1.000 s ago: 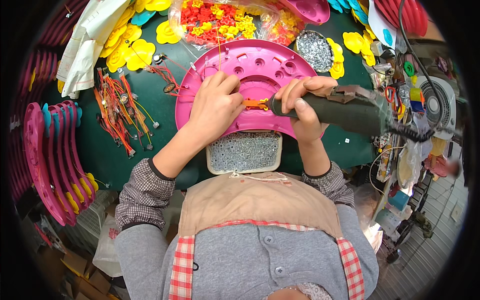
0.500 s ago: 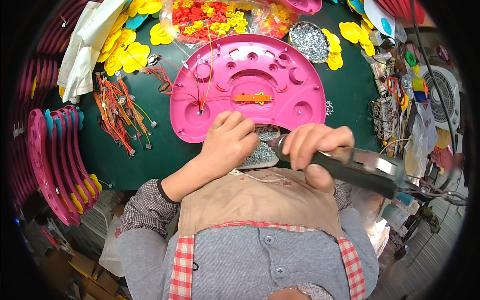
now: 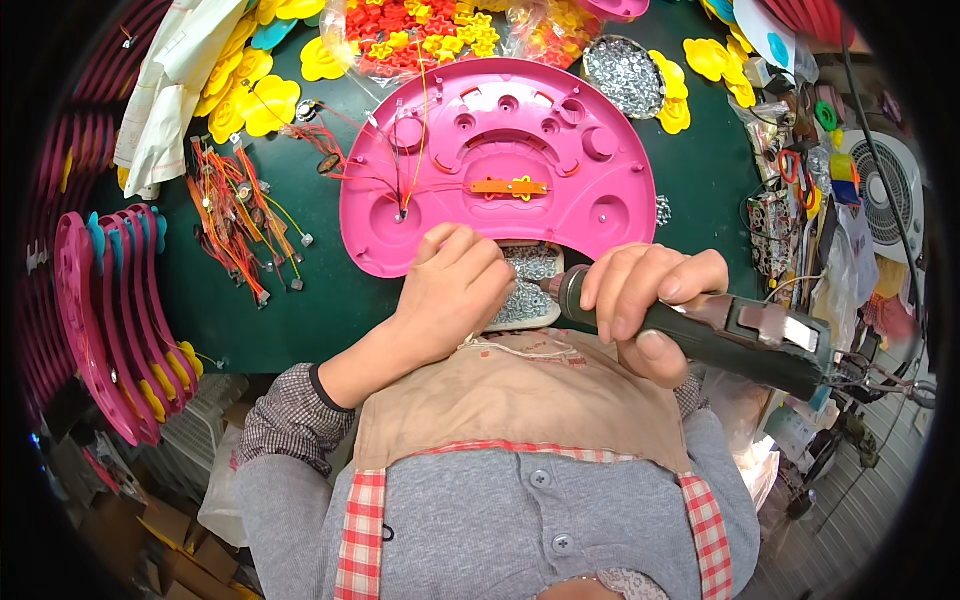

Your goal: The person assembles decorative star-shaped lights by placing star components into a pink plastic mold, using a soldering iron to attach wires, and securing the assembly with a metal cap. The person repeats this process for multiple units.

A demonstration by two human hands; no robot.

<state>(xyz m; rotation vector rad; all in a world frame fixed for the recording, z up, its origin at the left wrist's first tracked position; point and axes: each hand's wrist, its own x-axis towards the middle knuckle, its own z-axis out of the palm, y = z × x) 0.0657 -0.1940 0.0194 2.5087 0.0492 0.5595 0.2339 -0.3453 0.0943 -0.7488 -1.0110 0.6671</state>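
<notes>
My right hand (image 3: 650, 300) is wrapped round a dark electric screwdriver (image 3: 745, 345), its tip pointing left at my left hand. My left hand (image 3: 455, 285) is closed with curled fingers just in front of that tip; whatever it pinches is hidden. Beneath and between the hands sits a pale tray (image 3: 549, 319) of small screws. Beyond it lies a pink curved plastic shell (image 3: 375, 240), hollow side up, with posts and round recesses. A narrow orange board (image 3: 482, 187) rests at the shell's middle, a yellow piece showing beneath it. Thin red and yellow wires run over the shell's left part.
Wired components (image 3: 235, 225) lie in a bundle on the green table at left. Yellow flower-shaped pieces (image 3: 270, 105), a bag of red and yellow parts (image 3: 425, 35) and a round tin of metal parts (image 3: 622, 78) stand behind. Stacked pink shells (image 3: 95, 320) are at far left, a fan (image 3: 880, 190) at right.
My right hand and the screwdriver have shifted slightly right, the tip drawing a little away from my left hand. My left hand stays closed in nearly the same place.
</notes>
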